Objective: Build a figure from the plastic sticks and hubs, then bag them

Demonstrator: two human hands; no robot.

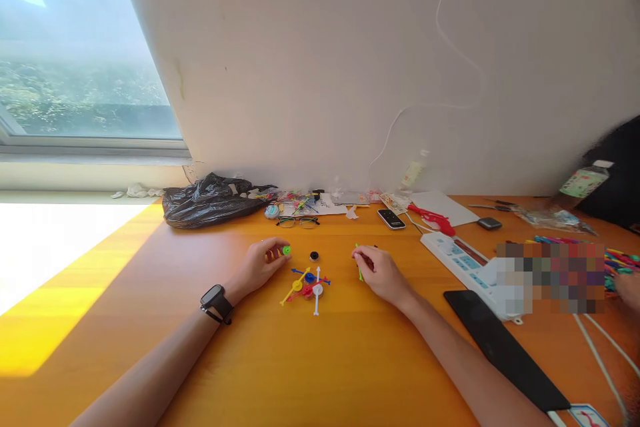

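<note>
Sunlight is falling across the L side of the orange-brown table point(250, 373), under a window point(85, 60). I'm working mid-table w/ both hands. My L hand point(263, 260) is pinching a small green disc point(287, 250), thumb & fingers clamped on it. My R hand point(381, 271) is gripping a thin green arrow point(360, 273), fingertips closed together on it, ends poking out; can't tell if its lower end is touching the table. Btwn my hands a small black round piece point(314, 256) is sitting on the table, and just nearer me yellow point(297, 285), blue point(309, 277), red point(307, 291) & white arrow spinners point(317, 289) are lying bunched, partly overlapping. Toward the wall, eyeglasses point(298, 221) are resting R of a black plastic bag point(210, 203). A white power strip point(457, 260) is lying R of my R hand, near a flat black slab point(500, 340). At far R, another person's hand point(629, 288) is touching multicolored pcs, partly pixelated.
</note>
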